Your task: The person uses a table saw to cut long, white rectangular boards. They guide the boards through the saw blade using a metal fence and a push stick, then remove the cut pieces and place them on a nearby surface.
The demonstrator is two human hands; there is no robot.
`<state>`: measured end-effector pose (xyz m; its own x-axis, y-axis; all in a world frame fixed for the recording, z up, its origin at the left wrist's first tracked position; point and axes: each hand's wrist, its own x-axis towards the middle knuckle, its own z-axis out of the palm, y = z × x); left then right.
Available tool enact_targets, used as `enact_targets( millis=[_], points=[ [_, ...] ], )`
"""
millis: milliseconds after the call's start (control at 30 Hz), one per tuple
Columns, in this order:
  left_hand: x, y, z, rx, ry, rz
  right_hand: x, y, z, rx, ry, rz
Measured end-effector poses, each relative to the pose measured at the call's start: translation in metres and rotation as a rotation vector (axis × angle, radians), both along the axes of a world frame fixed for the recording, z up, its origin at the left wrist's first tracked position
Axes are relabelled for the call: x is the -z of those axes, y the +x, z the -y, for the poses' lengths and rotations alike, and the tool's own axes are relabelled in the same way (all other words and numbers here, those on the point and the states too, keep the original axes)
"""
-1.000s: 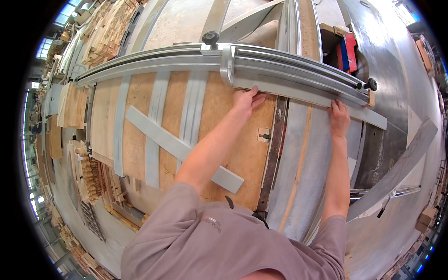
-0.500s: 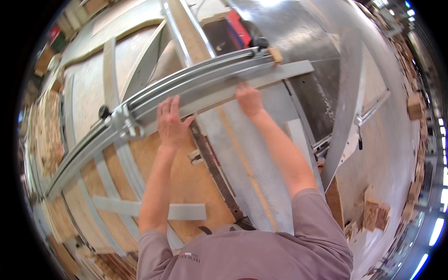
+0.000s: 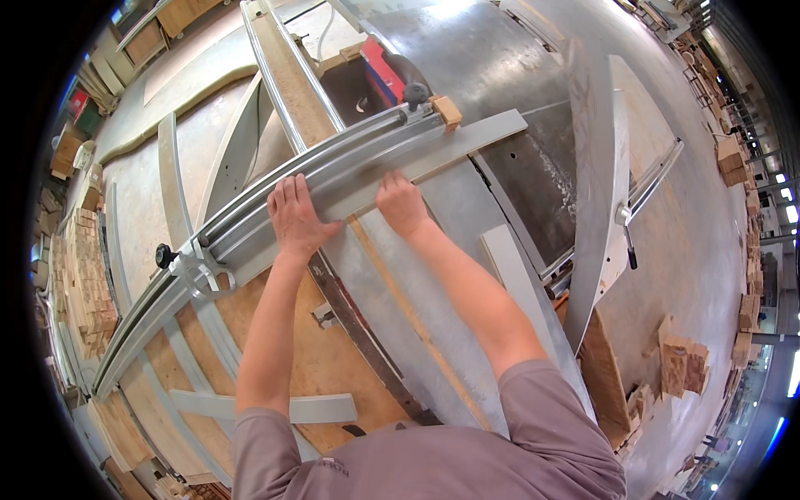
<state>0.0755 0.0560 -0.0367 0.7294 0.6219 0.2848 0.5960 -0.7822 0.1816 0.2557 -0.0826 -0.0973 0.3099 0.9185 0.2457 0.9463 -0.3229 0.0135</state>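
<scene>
A long grey board lies along the near side of a metal fence rail. My left hand rests on the board near the rail, fingers stretched forward and thumb spread to the right. Just right of it, my right hand is curled in a fist at the board's near edge, its fingertips hidden. The board's right end sticks out past a small wooden block and a black knob at the rail's end. Left of my hands, a metal stop sits on the rail.
A short grey strip lies under my left forearm on the slatted frame. Another grey strip rests right of my right forearm. A red guard stands beyond the fence. Wood blocks lie at right; stacked timber stands at left.
My right hand has shifted left along the board, nearer to my left hand, and is no longer blurred. The fence and board appear farther left in the view.
</scene>
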Motion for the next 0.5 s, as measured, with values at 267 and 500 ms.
enact_targets(
  millis=[267,500],
  points=[
    [0.002,0.006,-0.002,0.008,-0.042,0.09,0.019,0.012,0.0,-0.051,0.149,0.136],
    [0.007,0.005,-0.003,0.0,-0.041,0.113,0.013,0.011,-0.002,-0.058,0.092,0.113]
  ],
)
